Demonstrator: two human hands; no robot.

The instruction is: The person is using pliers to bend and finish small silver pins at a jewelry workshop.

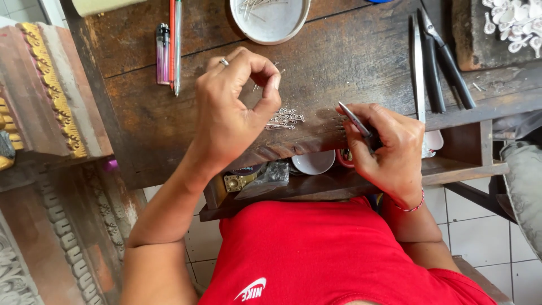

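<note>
My left hand (pixel 234 107) hovers over the dark wooden workbench (pixel 350 62), thumb and forefinger pinched around a thin metal pin (pixel 278 70); a ring sits on one finger. A small heap of silvery pins (pixel 285 118) lies just right of that hand. My right hand (pixel 389 147) grips slim metal tweezers (pixel 354 118), tips pointing up-left toward the heap, at the bench's front edge. A red string bracelet circles the right wrist.
A white dish (pixel 270 20) with pins stands at the back. Pens and a lighter (pixel 168 48) lie left. Black pliers (pixel 443 59) and a metal blade lie right. An open drawer (pixel 316 169) below holds small dishes. Carved wooden mouldings (pixel 48 90) stand left.
</note>
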